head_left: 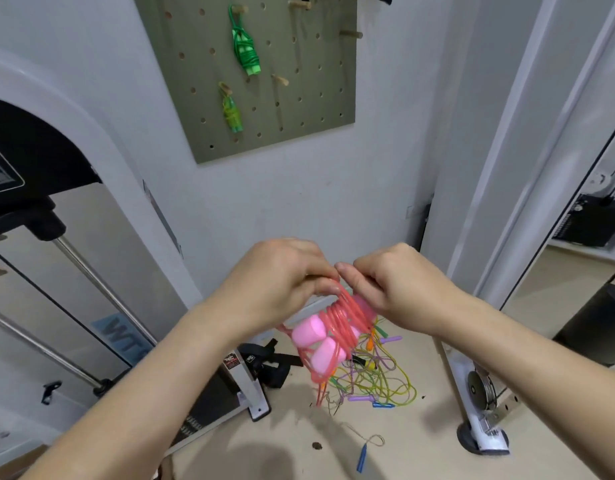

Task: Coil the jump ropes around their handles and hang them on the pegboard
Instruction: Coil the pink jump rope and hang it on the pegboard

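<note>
Both forearms come in from the lower corners and meet at mid-height, wrists bent inward. The left hand point(278, 282) is knuckles-up with fingers curled down, its grip pinched on the top of the pink rope point(344, 317). The right hand point(399, 289) faces it, thumb tip almost touching the left fingers, its grip narrow too and closed on the same strand where it crosses the coil. The rope is held in the air between the hands, wound in close turns round its two pink handles point(309, 332), which lie side by side and point down to the left. A few loose loops hang below them.

Straight under the bundle, on the floor point(420, 455) near the foot of the wall, lies a tangled pile point(379, 379) of thin yellow, green and purple ropes. A blue-handled rope point(361, 459) lies apart from it, nearer the camera. Black straps point(268, 362) sit left of the pile against a metal base.

On the wall above is the pegboard point(299, 98). Two coiled green ropes hang in its left half, one point(245, 46) near the top edge and one point(231, 112) lower. Bare pegs point(351, 33) stick out to their right.
</note>
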Motion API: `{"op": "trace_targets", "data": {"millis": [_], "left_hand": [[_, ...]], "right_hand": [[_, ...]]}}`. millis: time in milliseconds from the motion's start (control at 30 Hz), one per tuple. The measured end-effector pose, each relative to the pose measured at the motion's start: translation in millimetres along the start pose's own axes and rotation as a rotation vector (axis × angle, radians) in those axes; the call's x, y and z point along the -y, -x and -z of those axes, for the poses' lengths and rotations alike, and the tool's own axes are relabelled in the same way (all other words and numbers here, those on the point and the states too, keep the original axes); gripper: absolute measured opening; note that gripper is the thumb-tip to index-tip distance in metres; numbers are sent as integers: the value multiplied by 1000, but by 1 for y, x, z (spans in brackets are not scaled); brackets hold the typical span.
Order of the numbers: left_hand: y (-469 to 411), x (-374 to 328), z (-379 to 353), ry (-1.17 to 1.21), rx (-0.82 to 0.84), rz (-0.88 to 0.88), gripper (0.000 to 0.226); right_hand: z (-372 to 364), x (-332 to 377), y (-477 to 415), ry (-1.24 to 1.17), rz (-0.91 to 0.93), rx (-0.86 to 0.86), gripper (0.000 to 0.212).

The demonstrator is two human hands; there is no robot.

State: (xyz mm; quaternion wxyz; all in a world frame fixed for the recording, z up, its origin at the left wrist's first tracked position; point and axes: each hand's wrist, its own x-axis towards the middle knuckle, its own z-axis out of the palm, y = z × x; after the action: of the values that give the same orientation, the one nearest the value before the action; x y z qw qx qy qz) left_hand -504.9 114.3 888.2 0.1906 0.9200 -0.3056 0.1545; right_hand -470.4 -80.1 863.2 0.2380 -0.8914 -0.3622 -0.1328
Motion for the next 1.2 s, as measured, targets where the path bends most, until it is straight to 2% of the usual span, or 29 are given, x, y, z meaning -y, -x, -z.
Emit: {"op": "trace_targets", "data": {"millis": [67,167,267,333,367,400,433,533,567,667,767,833,900,967,1033,1200], "left_hand": [[-4,3,7,381,64,180,7],[-5,3,3,816,125,308,8],[-3,4,-10,1238,168,345,17],[-4,2,-24,1420,156,382,22],[-3,4,-35,1447,121,447,14],[0,8,-47,1452,59,559,7],[3,12,-58,1469,-24,659,16],[14,13,-82,1461,-297,861,23],[15,8,-82,1496,-343,856,26],[8,-13,-74,1561,-364,704,3],[12,-17,-74,1451,-443,722,5],[15,-23,-81,1271,-503,717,7],[17,-32,-90,1099,-501,699,15],[21,-41,-100,985,-420,678,18],[25,-49,-103,924,-356,673,18],[26,-45,-97,823,-245,790,12]], "right_hand": [[9,4,1,-267,-43,-22,51],[24,15,-2,-621,-124,-123,49],[30,24,-6,-826,-218,-185,49],[30,26,-8,-921,-284,-213,52],[29,26,-9,-961,-324,-227,53],[27,26,-10,-998,-366,-238,53],[25,25,-11,-1025,-406,-246,53],[17,22,-11,-1074,-476,-262,48],[15,21,-11,-1096,-484,-269,44],[8,19,-8,-1145,-500,-301,35],[-4,27,-7,-1188,-516,-386,32],[-13,28,-10,-1135,-553,-479,33],[-19,24,-16,-1025,-583,-578,36],[-22,20,-21,-886,-599,-664,37],[-25,16,-22,-735,-589,-728,38],[-43,6,-13,-486,-462,-779,33]]}}
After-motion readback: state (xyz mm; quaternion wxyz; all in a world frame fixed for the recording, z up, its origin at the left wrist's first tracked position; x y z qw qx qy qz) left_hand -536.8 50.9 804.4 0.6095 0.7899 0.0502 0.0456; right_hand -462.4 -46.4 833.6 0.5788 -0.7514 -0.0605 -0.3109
